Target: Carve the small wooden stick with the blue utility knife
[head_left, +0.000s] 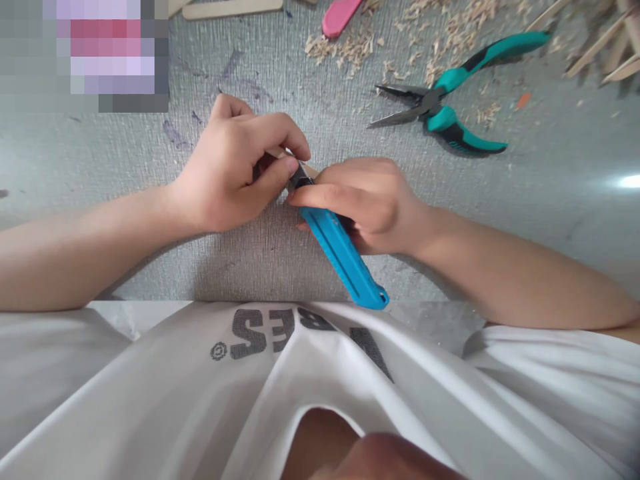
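At the near edge of the table (100, 153): I see both hands meeting just in front of the white shirt (150, 387).
Right hand (370, 200): I note it closed around the blue knife (345, 257), handle slanting down toward the chest, dark tip pointing up-left.
Left hand (235, 167): fingers curled and pinched on a small wooden piece (280, 155), mostly hidden; thumb pressed beside the knife tip.
Contact: the two hands touch at the knife tip; I cannot tell how the blade meets the wood.
Pliers (440, 107): teal handles, lying far right of the hands, jaws apart, untouched.
Shavings (350, 47): scattered along the far edge.
Sticks (230, 8): flat wooden ones at the top edge and right corner.
Pink object (337, 17): near the shavings.
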Demonstrator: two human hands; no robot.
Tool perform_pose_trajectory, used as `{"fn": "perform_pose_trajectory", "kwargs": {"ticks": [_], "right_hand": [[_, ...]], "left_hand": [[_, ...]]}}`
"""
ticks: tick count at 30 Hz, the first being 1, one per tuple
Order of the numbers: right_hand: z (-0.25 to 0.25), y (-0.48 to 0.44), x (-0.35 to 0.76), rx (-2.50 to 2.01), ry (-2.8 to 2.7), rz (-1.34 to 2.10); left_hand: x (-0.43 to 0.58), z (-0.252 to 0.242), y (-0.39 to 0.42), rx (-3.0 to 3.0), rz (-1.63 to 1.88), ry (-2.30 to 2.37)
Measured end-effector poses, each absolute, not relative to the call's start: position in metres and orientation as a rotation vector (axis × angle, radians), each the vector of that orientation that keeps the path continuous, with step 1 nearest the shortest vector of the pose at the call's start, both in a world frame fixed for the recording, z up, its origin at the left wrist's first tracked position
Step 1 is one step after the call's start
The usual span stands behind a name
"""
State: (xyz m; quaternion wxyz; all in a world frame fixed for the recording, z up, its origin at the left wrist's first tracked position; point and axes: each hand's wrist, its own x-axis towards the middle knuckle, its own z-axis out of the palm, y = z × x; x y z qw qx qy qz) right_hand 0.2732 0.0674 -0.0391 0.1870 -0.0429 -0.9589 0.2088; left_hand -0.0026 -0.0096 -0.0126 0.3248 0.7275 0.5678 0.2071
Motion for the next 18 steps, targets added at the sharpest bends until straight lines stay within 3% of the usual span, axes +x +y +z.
{"fn": "perform_pose_trajectory", "kwargs": {"ticks": [18], "right_hand": [[-0.0352,0.0662,0.2724,-0.122,-2.678,0.575]], "left_hand": [[-0.0030,-0.0169,-0.0073,1.845,0.599,1.457]]}}
